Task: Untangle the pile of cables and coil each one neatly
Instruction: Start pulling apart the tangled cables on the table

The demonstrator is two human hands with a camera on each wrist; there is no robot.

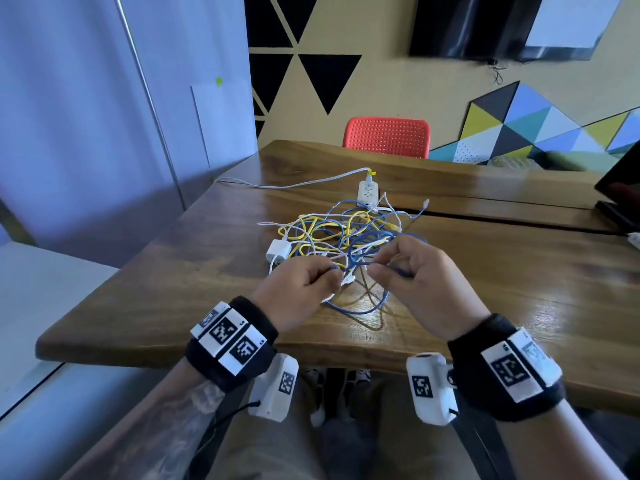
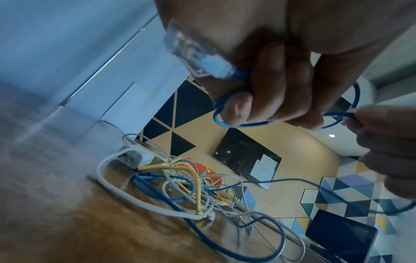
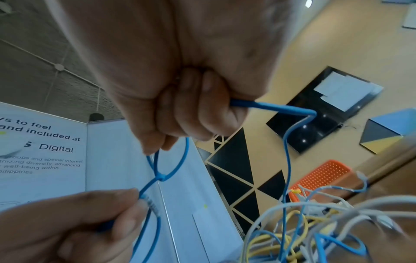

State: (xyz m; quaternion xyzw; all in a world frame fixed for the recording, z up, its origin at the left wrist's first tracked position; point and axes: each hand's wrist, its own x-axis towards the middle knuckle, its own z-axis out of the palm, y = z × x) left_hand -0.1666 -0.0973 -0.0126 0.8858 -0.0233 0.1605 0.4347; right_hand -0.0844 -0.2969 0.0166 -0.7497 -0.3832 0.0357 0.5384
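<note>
- While my left hand [image 1: 301, 285] pinches the blue cable [image 3: 171, 170] near its clear plug [image 2: 193, 51], my right hand [image 1: 422, 282] is clenched round the same cable a little further along; both sit lower centre of the head view, just above the table [image 1: 173, 271].
- Between the hands the blue cable crosses itself in a small loop, centre of the right wrist view. Risk: pulling the hands apart cinches that crossing into a real knot. Likely need to feed the plug end back through, not tug.
- The rest of the blue cable drops into the pile [image 1: 346, 233] mid-frame in the head view, woven with yellow cables [image 1: 311, 233] and white ones. Risk: lifting hard drags the whole heap along and tightens other crossings.
- White charger [image 1: 277, 251] lies at the left edge of the pile, its cord running into the tangle. Risk: it gets hauled towards the table's near edge and drops.
- Power strip [image 1: 367, 194] touches the pile's far side, upper centre. Can't tell if any tangled lead is plugged in; if one is, pulling could yank the plug or slide the strip.
- Plug clip looks fragile; snagging it on another strand could snap the tab.
- Nothing coiled yet, so I'd judge the task barely started; a rushed pull now costs more later.
</note>
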